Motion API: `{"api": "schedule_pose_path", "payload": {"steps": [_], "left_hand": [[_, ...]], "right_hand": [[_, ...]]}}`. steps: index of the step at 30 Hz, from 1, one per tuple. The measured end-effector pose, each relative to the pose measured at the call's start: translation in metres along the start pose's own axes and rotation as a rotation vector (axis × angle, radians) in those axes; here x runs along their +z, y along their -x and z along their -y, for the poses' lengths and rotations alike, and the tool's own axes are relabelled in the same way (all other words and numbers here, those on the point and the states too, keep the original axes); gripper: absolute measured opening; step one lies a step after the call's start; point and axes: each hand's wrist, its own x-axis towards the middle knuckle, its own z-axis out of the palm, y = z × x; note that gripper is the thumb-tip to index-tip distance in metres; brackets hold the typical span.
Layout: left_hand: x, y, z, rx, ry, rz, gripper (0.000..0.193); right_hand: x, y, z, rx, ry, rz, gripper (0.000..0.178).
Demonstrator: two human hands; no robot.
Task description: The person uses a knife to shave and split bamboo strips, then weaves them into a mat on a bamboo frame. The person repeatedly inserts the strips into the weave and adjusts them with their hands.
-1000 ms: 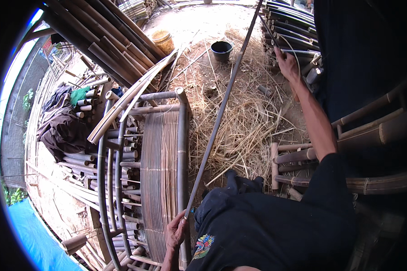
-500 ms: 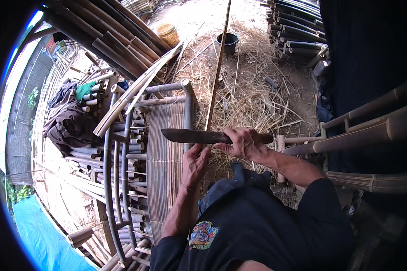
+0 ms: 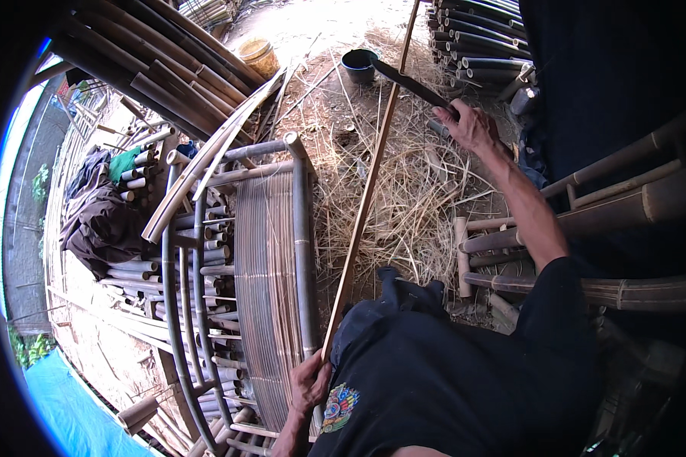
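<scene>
My left hand is closed around the near end of a long bamboo strip, low down beside the bamboo bench. The strip slants away from me to the top of the view. My right hand, arm stretched forward, grips the handle of a machete. Its dark blade points away to the left and lies across the far part of the strip in the view; whether they touch I cannot tell. The bamboo bench with a slatted seat stands just left of the strip.
Bamboo shavings litter the ground ahead. A black bucket and a yellowish tub stand farther off. Loose split strips lie over the bench frame. Bamboo poles are stacked at far right, and another bamboo frame stands at right.
My right hand has swung the machete forward and to the right, away from my left hand. My left hand has drawn back toward my body with the strip's near end.
</scene>
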Motion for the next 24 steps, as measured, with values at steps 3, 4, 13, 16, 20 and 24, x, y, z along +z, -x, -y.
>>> {"api": "schedule_pose_path", "payload": {"steps": [3,4,13,16,20,24], "left_hand": [[-0.003,0.007,0.002,-0.106,0.099,0.008,0.034],[-0.002,-0.002,0.005,-0.126,0.084,0.004,0.035],[0.022,-0.128,-0.076,-0.115,0.502,0.038,0.038],[0.024,-0.133,-0.077,-0.094,0.524,0.015,0.036],[0.028,-0.104,-0.066,-0.113,0.454,-0.008,0.035],[0.024,-0.078,-0.052,-0.118,0.434,0.024,0.033]], "right_hand": [[-0.003,0.000,0.009,-0.010,0.038,-0.011,0.066],[0.008,0.002,0.007,-0.002,-0.051,-0.042,0.064],[0.038,0.145,0.181,-0.550,-0.362,-0.084,0.058],[0.041,0.148,0.185,-0.489,-0.371,-0.025,0.057],[0.037,0.104,0.146,-0.343,-0.272,-0.045,0.055],[0.033,0.080,0.121,-0.087,-0.225,0.142,0.052]]}}
